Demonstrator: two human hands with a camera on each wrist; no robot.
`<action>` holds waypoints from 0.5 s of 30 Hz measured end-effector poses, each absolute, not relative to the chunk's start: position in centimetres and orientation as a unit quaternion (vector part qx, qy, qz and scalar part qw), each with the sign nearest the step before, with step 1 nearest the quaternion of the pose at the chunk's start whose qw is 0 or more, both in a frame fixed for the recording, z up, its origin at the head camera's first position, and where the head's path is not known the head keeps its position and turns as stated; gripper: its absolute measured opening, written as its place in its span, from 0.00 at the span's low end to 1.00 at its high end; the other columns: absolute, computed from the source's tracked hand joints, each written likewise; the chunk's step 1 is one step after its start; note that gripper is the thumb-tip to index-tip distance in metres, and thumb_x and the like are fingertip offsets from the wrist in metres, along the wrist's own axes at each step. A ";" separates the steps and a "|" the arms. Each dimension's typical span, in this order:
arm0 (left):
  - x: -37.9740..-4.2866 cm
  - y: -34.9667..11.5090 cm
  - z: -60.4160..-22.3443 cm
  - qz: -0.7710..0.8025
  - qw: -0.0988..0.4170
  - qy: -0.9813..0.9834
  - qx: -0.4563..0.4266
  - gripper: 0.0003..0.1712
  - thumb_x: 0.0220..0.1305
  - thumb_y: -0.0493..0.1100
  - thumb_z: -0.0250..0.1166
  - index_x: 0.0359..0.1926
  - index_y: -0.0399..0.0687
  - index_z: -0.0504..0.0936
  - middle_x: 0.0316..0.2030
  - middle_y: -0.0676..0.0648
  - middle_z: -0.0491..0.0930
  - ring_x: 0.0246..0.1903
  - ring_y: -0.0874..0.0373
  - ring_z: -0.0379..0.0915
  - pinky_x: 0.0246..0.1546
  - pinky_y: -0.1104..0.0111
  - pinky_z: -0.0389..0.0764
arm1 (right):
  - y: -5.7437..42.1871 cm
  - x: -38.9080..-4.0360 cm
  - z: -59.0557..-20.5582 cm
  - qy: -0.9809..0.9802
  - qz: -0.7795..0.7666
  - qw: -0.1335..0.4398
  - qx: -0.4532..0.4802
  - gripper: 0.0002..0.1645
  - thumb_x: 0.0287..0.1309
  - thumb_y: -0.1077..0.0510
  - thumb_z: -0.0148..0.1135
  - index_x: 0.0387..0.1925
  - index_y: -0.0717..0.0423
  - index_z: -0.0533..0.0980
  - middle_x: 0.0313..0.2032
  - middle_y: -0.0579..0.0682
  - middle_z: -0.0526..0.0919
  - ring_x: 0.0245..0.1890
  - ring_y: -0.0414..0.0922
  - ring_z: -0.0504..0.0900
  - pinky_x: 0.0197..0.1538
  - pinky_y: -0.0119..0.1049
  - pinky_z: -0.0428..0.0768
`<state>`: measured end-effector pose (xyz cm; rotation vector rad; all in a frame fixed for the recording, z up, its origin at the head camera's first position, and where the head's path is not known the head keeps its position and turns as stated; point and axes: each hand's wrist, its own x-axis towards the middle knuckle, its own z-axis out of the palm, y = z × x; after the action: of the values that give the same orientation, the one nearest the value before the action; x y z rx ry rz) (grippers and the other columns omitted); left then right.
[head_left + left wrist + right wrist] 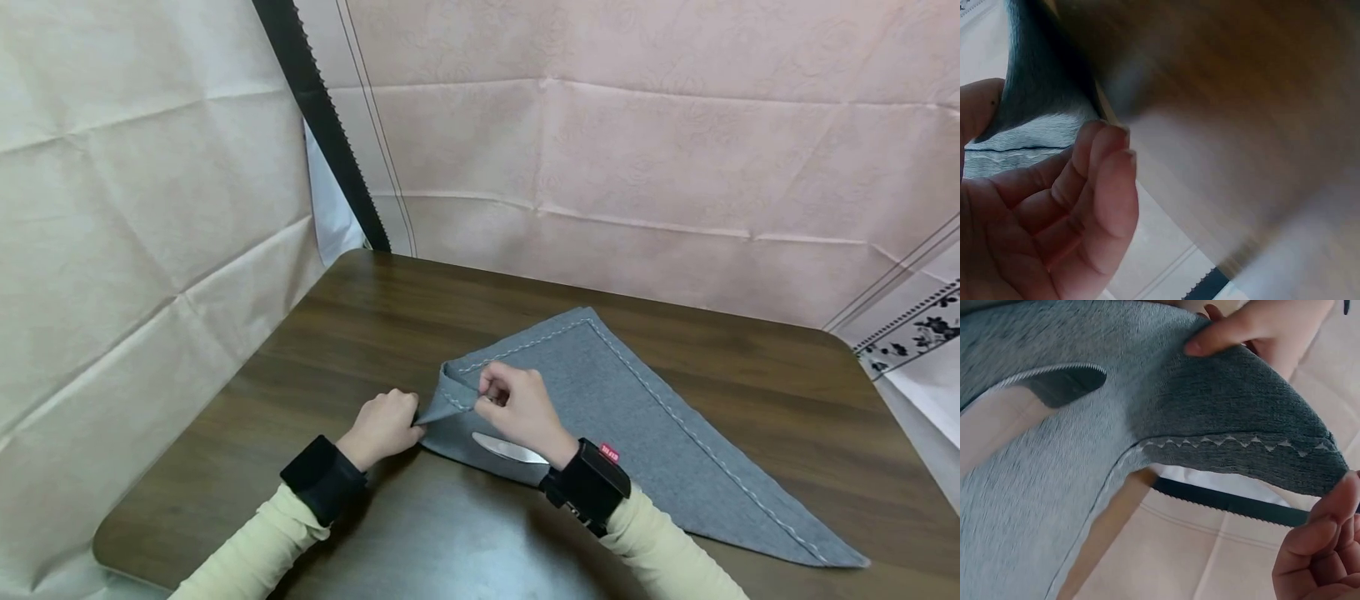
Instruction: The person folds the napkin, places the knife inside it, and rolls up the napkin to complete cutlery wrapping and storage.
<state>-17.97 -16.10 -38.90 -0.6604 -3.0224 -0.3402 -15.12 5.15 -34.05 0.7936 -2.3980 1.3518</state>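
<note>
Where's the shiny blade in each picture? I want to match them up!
Head view: the shiny blade lies on the grey cloth, below the picture's middle and slightly right.
Left wrist view: the blade isn't in this picture.
Right wrist view: the blade is at the upper left, its rounded tip pointing right.
Shared landmark: the grey cloth shows in all three, at the upper left in the left wrist view.

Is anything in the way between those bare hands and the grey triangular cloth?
Nothing visible: the left hand and right hand both grip the grey, triangular stitched cloth directly. A silver metal knife blade lies on it near the right hand, blocking neither.
</note>
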 end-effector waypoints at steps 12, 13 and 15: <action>-17.6 -14.3 -38.9 -0.103 -0.011 -0.966 -0.236 0.12 0.50 0.43 0.67 0.20 0.44 0.72 0.15 0.50 0.66 0.14 0.57 0.65 0.15 0.64 0.67 | 8.6 -13.6 -33.4 -0.815 0.477 0.176 0.279 0.11 0.40 0.73 0.53 0.23 0.55 0.72 0.15 0.39 0.67 0.15 0.34 0.61 0.22 0.27 0.61; -17.5 -14.1 -38.9 -0.103 -0.016 -0.966 -0.237 0.12 0.50 0.43 0.67 0.21 0.44 0.73 0.15 0.50 0.66 0.14 0.57 0.64 0.15 0.64 0.67 | 8.9 -13.5 -33.4 -0.814 0.477 0.178 0.279 0.11 0.40 0.73 0.53 0.23 0.54 0.72 0.15 0.39 0.67 0.15 0.34 0.61 0.22 0.27 0.61; -17.5 -13.8 -38.9 -0.101 -0.019 -0.965 -0.240 0.12 0.50 0.43 0.67 0.21 0.44 0.73 0.16 0.50 0.66 0.15 0.57 0.64 0.16 0.64 0.67 | 9.3 -13.2 -33.2 -0.813 0.480 0.179 0.278 0.12 0.40 0.73 0.53 0.23 0.54 0.72 0.15 0.39 0.68 0.16 0.34 0.61 0.22 0.27 0.62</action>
<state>-17.51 -13.82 -38.87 -0.7625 -3.0698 -0.3225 -13.25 9.34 -33.18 0.7849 -2.2970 1.3566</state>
